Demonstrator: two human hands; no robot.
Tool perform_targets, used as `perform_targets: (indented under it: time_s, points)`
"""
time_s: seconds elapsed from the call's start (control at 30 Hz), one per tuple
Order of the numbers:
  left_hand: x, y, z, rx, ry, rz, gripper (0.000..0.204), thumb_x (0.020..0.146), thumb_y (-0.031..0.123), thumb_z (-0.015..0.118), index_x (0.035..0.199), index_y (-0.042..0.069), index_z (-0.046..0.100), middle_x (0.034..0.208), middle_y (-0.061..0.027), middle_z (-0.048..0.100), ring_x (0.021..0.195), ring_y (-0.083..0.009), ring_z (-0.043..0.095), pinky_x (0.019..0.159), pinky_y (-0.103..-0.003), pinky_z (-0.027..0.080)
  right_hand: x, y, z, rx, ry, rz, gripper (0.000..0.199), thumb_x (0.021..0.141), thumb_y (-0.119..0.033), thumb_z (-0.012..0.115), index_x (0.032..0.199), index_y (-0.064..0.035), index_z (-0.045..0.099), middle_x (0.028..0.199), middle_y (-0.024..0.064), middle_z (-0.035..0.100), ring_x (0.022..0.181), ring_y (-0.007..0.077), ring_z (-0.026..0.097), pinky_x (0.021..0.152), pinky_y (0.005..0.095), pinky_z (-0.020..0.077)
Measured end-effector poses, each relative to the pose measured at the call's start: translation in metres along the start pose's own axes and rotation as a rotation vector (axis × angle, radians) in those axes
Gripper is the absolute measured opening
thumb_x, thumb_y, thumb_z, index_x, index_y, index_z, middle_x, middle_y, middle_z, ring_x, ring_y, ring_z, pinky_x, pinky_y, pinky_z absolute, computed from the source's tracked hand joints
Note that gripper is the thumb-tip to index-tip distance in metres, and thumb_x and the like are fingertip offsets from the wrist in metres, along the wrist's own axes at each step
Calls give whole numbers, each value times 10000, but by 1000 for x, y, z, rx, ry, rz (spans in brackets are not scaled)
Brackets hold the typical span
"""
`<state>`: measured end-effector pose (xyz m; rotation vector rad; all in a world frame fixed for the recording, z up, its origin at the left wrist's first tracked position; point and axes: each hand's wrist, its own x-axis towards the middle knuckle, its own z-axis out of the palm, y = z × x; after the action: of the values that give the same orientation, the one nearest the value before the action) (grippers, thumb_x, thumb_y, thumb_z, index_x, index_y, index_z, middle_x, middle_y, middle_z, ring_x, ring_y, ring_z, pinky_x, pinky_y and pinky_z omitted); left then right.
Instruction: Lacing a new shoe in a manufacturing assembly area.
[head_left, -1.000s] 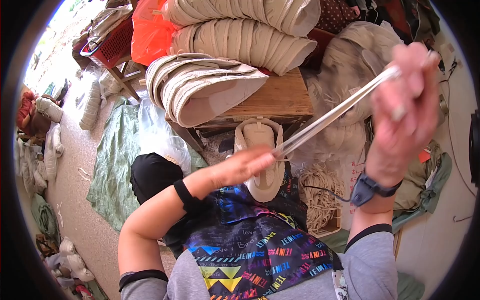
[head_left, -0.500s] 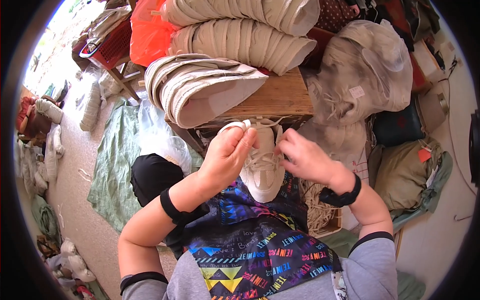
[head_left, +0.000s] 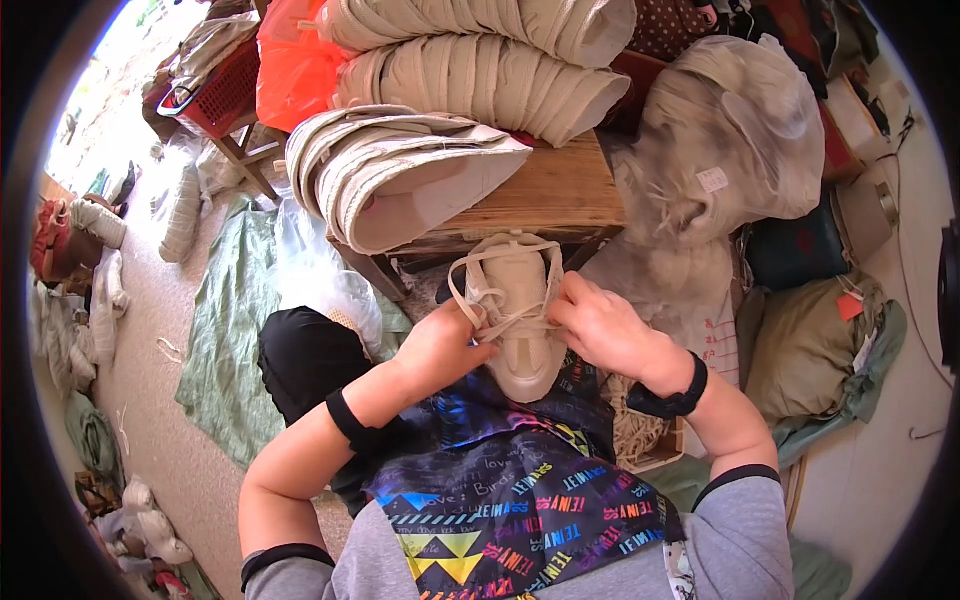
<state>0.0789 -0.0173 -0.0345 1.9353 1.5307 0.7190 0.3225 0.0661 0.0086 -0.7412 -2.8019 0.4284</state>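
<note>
A beige lace-up shoe (head_left: 528, 372) rests on my lap, its toe toward me, below the front edge of a wooden stool. A flat cream shoelace (head_left: 466, 268) loops up over the left side of its tongue and crosses the eyelet rows. My left hand (head_left: 440, 345) is at the shoe's left side, thumb and fingers closed on the lace by the eyelets. On the opposite side, my right hand (head_left: 605, 325) pinches the lace near the right eyelet row. The fingertips of both hands are partly hidden.
Stacked beige shoe uppers (head_left: 400, 175) lie on the wooden stool (head_left: 570, 190). To its right sits a clear plastic bag (head_left: 730, 140) of pale pieces. A box of loose laces (head_left: 640, 430) stands by my right forearm. Green sheeting (head_left: 225, 330) covers floor at left.
My left hand has come down from above the tongue to the shoe's left side, leaving a raised lace loop. My right hand has closed in on the right eyelets.
</note>
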Motion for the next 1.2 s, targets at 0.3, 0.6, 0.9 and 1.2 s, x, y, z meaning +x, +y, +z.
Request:
perform_targets:
  time_s: [0.3,0.6,0.9,1.2]
  points:
    - [11,6,-2,-313,283,-259,230,765,157,757,852,14,599,733,-77,489,617,-208,486,582,-347,442,6,-5,4,53,145,210,165,718,-109,687,762,-65,535,832,109,519,734,329,594,608,430,505]
    - [12,9,-5,-763,222,-349,112,883,126,700,918,23,672,669,53,488,607,-39,402,545,-215,357,14,-7,19,99,335,291,175,853,-170,652,776,-44,558,762,128,547,673,365,595,580,445,474]
    - [6,-3,-18,-775,-8,-588,407,981,385,568,894,16,716,675,37,545,593,-50,419,551,-220,346,7,-1,42,517,401,447,131,936,-174,568,986,-53,573,834,132,643,712,306,662,614,371,510]
    - [3,41,-51,-996,102,-365,508,1058,370,384,662,74,499,614,21,378,575,-92,345,557,-260,315,-18,-2,36,573,460,444,246,833,3,641,1048,-38,528,815,106,632,634,217,629,572,332,497]
